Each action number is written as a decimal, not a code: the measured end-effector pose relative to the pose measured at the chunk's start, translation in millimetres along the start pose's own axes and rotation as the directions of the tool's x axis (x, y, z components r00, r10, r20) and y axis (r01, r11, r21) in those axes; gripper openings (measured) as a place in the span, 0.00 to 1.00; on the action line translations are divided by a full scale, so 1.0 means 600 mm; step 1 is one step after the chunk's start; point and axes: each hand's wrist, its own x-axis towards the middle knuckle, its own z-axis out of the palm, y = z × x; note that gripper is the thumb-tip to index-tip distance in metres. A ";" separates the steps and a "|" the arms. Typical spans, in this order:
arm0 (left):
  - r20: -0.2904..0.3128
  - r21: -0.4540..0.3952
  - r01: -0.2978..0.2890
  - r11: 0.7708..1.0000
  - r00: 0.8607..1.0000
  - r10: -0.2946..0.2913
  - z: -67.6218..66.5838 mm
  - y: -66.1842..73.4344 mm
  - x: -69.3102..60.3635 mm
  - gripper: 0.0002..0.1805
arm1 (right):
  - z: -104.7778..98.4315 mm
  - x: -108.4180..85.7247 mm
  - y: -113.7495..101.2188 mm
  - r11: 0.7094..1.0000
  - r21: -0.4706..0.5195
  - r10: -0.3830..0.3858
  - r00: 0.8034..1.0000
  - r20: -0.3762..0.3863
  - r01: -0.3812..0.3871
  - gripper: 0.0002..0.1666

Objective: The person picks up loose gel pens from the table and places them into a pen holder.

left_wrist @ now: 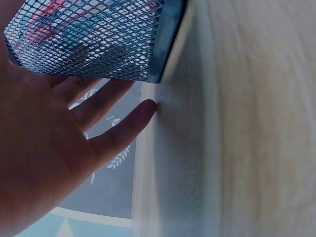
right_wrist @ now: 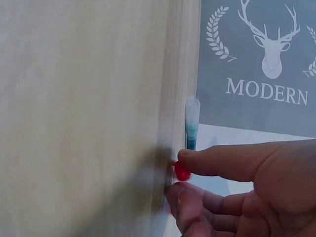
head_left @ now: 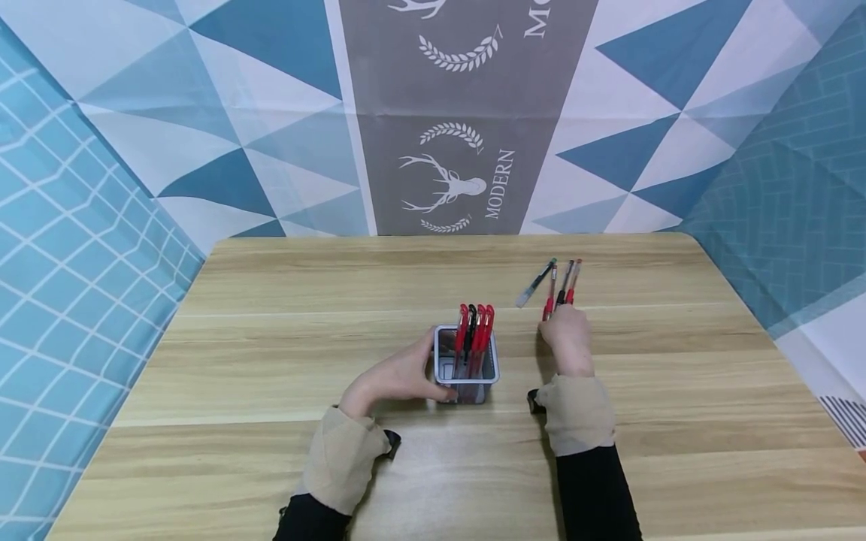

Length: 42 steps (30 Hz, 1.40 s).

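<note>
4 pens (head_left: pixel 479 329) in holder (head_left: pixel 472 392) — left hand (head_left: pixel 402 373) around

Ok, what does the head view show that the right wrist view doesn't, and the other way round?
Head only: the left hand gripping the mesh holder, the red and black pens standing in it, and a loose black pen.
Right wrist only: a close look at the right hand, its thumb and fingertips, with a red pen's end between them.
Both: the right hand, the teal-ink pen, the table and the gray MODERN panel.
</note>
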 end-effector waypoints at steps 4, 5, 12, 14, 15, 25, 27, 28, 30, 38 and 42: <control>-0.006 0.013 0.011 1.000 1.000 -0.011 -0.002 0.000 -0.001 0.48 | -0.002 -0.004 -0.001 0.999 0.045 0.021 1.000 -0.011 -0.021 0.13; -0.006 0.015 0.013 1.000 1.000 -0.013 -0.002 0.000 -0.001 0.48 | -0.003 -0.006 -0.001 0.998 0.055 0.030 0.999 -0.024 -0.029 0.13; 0.000 0.002 0.017 1.000 1.000 -0.017 -0.001 0.003 0.000 0.48 | -0.012 -0.030 -0.008 0.992 0.121 0.064 0.983 -0.172 -0.043 0.13; 0.001 -0.002 0.014 1.000 1.000 -0.014 0.000 0.004 0.000 0.48 | -0.014 -0.036 -0.010 0.991 0.134 0.058 0.962 -0.265 -0.023 0.13; 0.002 -0.003 0.015 1.000 1.000 -0.015 0.000 0.003 0.000 0.48 | -0.015 -0.040 -0.011 0.990 0.141 0.054 0.948 -0.314 -0.010 0.13; -0.003 -0.018 0.021 1.000 1.000 -0.021 0.000 0.002 -0.001 0.49 | -0.037 -0.061 -0.028 0.950 0.255 0.025 0.770 -0.637 0.180 0.09; -0.004 -0.022 0.014 1.000 1.000 -0.014 0.001 0.001 0.000 0.49 | -0.040 -0.065 -0.031 0.942 0.261 0.019 0.740 -0.672 0.213 0.09; -0.004 -0.018 0.013 1.000 1.000 -0.013 0.001 0.001 0.000 0.49 | -0.043 -0.067 -0.032 0.937 0.264 0.016 0.728 -0.685 0.229 0.09; -0.004 -0.010 0.011 1.000 1.000 -0.011 0.001 0.000 0.000 0.48 | -0.047 -0.071 -0.036 0.931 0.266 0.012 0.708 -0.706 0.250 0.09; -0.002 -0.004 0.002 1.000 1.000 -0.002 0.001 0.001 0.001 0.47 | -0.068 -0.093 -0.045 0.905 0.315 0.020 0.711 -0.703 0.286 0.11; 0.000 -0.013 0.004 1.000 1.000 -0.004 0.000 0.001 0.001 0.47 | -0.075 -0.103 -0.049 0.894 0.320 0.002 0.712 -0.702 0.313 0.13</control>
